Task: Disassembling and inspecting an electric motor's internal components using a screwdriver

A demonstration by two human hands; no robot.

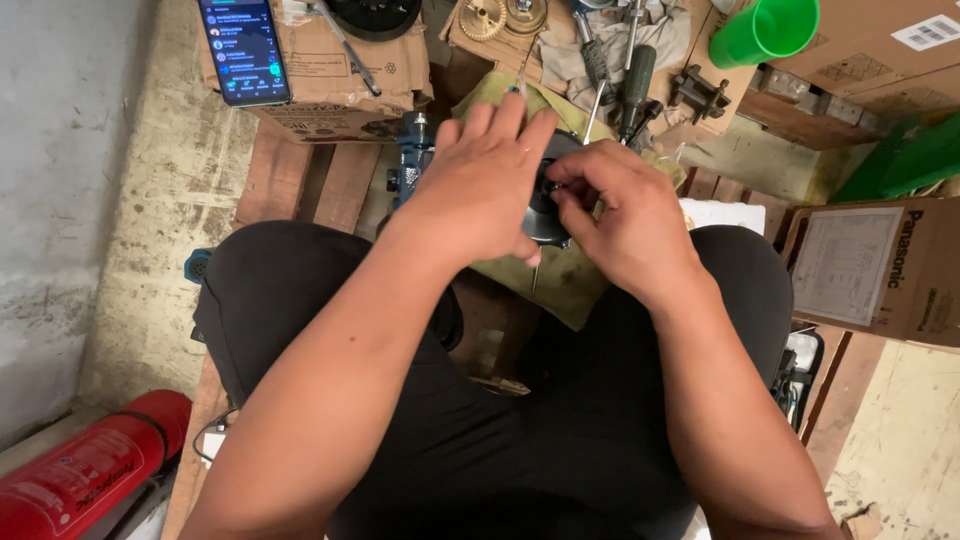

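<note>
**Both hands on a round dark part over the lap**

While the person sits with knees apart, both hands meet above a stained yellowish cloth [560,285] spread between the thighs. The left hand [480,185] lies flat over the near side of a round dark part [545,215], fingers stretched forward and only loosely spread, its palm covering much of the piece. The right hand [625,215] is curled in from the other side, fingertips pinched close together at the middle of the same part; whether they grip something small there cannot be told. The part sits directly between the two hands, touching both, just above the cloth.

Beyond the fingertips of the left hand stands a blue tool body [412,150], upright beside the wrist. Farther out past it, a phone [245,50] with a lit screen rests on a cardboard box [390,70]. Ahead of the right hand lie screwdrivers [635,85] on a grey rag, with brass gears [483,18] beyond them. A green plastic cup [765,30] lies well out past the right hand. Far behind the left elbow lies a red cylinder [85,470] on the floor.
</note>
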